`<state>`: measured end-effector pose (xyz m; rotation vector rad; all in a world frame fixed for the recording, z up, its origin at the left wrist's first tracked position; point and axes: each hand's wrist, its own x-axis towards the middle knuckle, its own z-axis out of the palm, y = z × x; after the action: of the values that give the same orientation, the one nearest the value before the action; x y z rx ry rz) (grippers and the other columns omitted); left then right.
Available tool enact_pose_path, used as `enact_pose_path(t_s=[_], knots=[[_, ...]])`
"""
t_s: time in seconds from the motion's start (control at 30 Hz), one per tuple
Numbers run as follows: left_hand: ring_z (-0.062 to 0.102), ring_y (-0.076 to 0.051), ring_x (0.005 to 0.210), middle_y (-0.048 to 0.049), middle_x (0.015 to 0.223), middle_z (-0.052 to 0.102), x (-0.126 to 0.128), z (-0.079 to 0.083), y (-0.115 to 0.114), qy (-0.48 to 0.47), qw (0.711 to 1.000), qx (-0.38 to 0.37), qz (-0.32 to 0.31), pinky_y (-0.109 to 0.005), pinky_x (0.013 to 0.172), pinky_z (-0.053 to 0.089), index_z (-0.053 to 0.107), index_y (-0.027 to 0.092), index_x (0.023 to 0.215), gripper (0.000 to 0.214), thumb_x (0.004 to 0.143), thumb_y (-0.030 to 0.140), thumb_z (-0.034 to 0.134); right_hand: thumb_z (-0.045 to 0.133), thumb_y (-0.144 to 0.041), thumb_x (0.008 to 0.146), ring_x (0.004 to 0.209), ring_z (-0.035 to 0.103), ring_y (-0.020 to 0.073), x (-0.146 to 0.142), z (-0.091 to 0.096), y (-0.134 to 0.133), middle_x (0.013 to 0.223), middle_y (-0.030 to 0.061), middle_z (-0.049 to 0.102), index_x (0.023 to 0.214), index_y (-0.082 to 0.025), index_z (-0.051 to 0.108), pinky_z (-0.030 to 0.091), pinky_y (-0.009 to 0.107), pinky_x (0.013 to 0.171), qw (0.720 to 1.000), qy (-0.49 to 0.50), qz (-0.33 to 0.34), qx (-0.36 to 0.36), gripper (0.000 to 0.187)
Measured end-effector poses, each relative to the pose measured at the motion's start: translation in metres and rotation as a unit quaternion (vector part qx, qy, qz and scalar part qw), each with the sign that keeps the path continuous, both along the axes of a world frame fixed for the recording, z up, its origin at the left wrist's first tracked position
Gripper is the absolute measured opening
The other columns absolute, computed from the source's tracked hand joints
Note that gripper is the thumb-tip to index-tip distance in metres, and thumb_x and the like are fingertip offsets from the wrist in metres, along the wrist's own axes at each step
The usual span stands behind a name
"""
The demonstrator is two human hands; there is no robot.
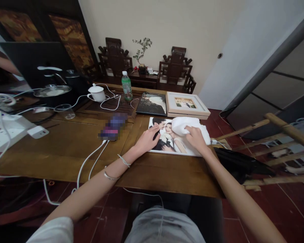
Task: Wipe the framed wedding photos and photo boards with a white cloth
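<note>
Fingers (155, 129) of the left hand (147, 139) lie extended and slightly spread, pressed flat on the left part of the photograph (167, 145), palm down. Fingers (190, 129) of the right hand (196, 138) are curled together around a bunched white cloth (186, 124), gripping it from above.

The cloth rests on the upper right portion of the photograph, touching its surface. The photograph, a large glossy print of two people, lies flat on the wooden table (66, 148) near its right front corner, between the two hands. Whether the right thumb is tucked under the cloth cannot be told from this angle.

Just behind the photograph stand a stack of light framed pictures (186, 104) and, beside it to the left, a dark album (152, 103). A pixelated phone (113, 127) lies left of the photograph, with white cables (91, 158) running from it over the table's front edge. Farther back are a green bottle (126, 86) and a white lidded cup (97, 93). A white power strip (7, 130) sits at the far left. A bamboo frame (283, 130) stands to the right, off the table, with a black item (238, 162) lying below it.
</note>
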<state>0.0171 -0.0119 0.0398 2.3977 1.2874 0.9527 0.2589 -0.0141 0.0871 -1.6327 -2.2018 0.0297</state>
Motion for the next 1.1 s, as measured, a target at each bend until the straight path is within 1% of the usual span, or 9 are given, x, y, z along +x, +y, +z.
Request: enact_pose_path(t_s=[0.1, 0.2, 0.37, 0.5, 0.63, 0.77, 0.9, 1.0, 1.1], knots=[[0.043, -0.025, 0.135, -0.0123, 0.14, 0.052, 0.0, 0.0, 0.0, 0.004, 1.0, 0.003, -0.001, -0.041, 0.113, 0.037, 0.056, 0.013, 0.129, 0.04, 0.094, 0.026, 0.043, 0.039, -0.014, 0.07, 0.082, 0.062, 0.0256, -0.024, 0.006, 0.022, 0.089, 0.0113, 0.073, 0.085, -0.014, 0.07, 0.039, 0.028, 0.071, 0.999, 0.048, -0.001, -0.021, 0.035], [0.045, -0.024, 0.133, -0.0107, 0.139, 0.054, -0.001, 0.002, 0.0, 0.0, 1.0, 0.005, -0.008, -0.04, 0.112, 0.037, 0.056, 0.015, 0.129, 0.038, 0.094, 0.024, 0.043, 0.041, -0.013, 0.07, 0.082, 0.063, 0.0234, -0.056, 0.013, 0.039, 0.09, 0.0095, 0.074, 0.088, -0.014, 0.072, 0.04, 0.026, 0.072, 0.996, 0.073, 0.033, -0.044, 0.035], [0.059, -0.027, 0.117, -0.0127, 0.125, 0.063, -0.002, 0.002, 0.001, 0.003, 1.0, 0.0, 0.001, -0.042, 0.102, 0.047, 0.061, 0.014, 0.118, 0.031, 0.092, 0.022, 0.045, 0.043, -0.01, 0.073, 0.088, 0.062, 0.0228, -0.108, 0.019, 0.049, 0.095, 0.0103, 0.073, 0.091, -0.014, 0.071, 0.04, 0.025, 0.076, 0.991, 0.005, 0.121, -0.057, 0.034], [0.063, -0.027, 0.109, -0.013, 0.115, 0.066, -0.003, 0.001, 0.002, 0.004, 1.0, -0.012, 0.005, -0.041, 0.097, 0.05, 0.063, 0.014, 0.112, 0.029, 0.091, 0.021, 0.044, 0.044, -0.008, 0.075, 0.092, 0.062, 0.0245, -0.118, 0.019, 0.047, 0.101, 0.0122, 0.072, 0.1, -0.015, 0.07, 0.041, 0.027, 0.077, 0.991, -0.04, 0.114, -0.049, 0.037], [0.054, -0.025, 0.125, -0.0106, 0.131, 0.06, -0.003, 0.001, 0.001, -0.012, 1.0, -0.003, -0.012, -0.042, 0.108, 0.042, 0.058, 0.016, 0.124, 0.035, 0.092, 0.021, 0.043, 0.042, -0.009, 0.076, 0.089, 0.063, 0.0247, -0.091, 0.013, 0.045, 0.097, 0.0135, 0.072, 0.097, -0.014, 0.07, 0.041, 0.028, 0.074, 0.995, -0.039, 0.08, -0.04, 0.034], [0.043, -0.024, 0.135, -0.011, 0.14, 0.052, -0.003, 0.001, 0.0, -0.017, 1.0, -0.003, -0.02, -0.043, 0.114, 0.035, 0.055, 0.015, 0.129, 0.039, 0.093, 0.022, 0.042, 0.039, -0.008, 0.073, 0.086, 0.064, 0.0255, -0.035, 0.007, 0.047, 0.093, 0.0139, 0.073, 0.091, -0.013, 0.069, 0.043, 0.029, 0.075, 0.998, -0.038, 0.048, -0.029, 0.035], [0.044, -0.024, 0.135, -0.015, 0.14, 0.052, -0.002, -0.002, 0.0, -0.02, 1.0, -0.013, -0.01, -0.043, 0.113, 0.035, 0.056, 0.012, 0.127, 0.038, 0.094, 0.023, 0.042, 0.037, -0.006, 0.069, 0.095, 0.063, 0.0282, 0.023, -0.002, 0.039, 0.099, 0.0158, 0.071, 0.095, -0.012, 0.066, 0.044, 0.035, 0.084, 0.998, -0.057, 0.025, -0.006, 0.039], [0.041, -0.024, 0.137, -0.0147, 0.143, 0.048, -0.002, -0.007, 0.002, -0.029, 0.999, -0.015, -0.004, -0.045, 0.114, 0.034, 0.053, 0.014, 0.129, 0.038, 0.094, 0.024, 0.042, 0.038, -0.006, 0.068, 0.111, 0.058, 0.0305, 0.047, -0.013, 0.011, 0.12, 0.0186, 0.064, 0.096, -0.014, 0.063, 0.043, 0.046, 0.095, 0.997, -0.063, 0.048, -0.004, 0.039], [0.031, -0.024, 0.142, -0.0144, 0.15, 0.039, -0.002, -0.012, 0.002, -0.016, 0.999, -0.031, -0.001, -0.047, 0.114, 0.032, 0.043, 0.015, 0.138, 0.044, 0.095, 0.025, 0.039, 0.04, -0.005, 0.067, 0.131, 0.044, 0.0308, 0.052, -0.022, -0.037, 0.142, 0.0184, 0.048, 0.088, -0.017, 0.059, 0.031, 0.059, 0.107, 0.994, -0.057, 0.089, -0.01, 0.031]])
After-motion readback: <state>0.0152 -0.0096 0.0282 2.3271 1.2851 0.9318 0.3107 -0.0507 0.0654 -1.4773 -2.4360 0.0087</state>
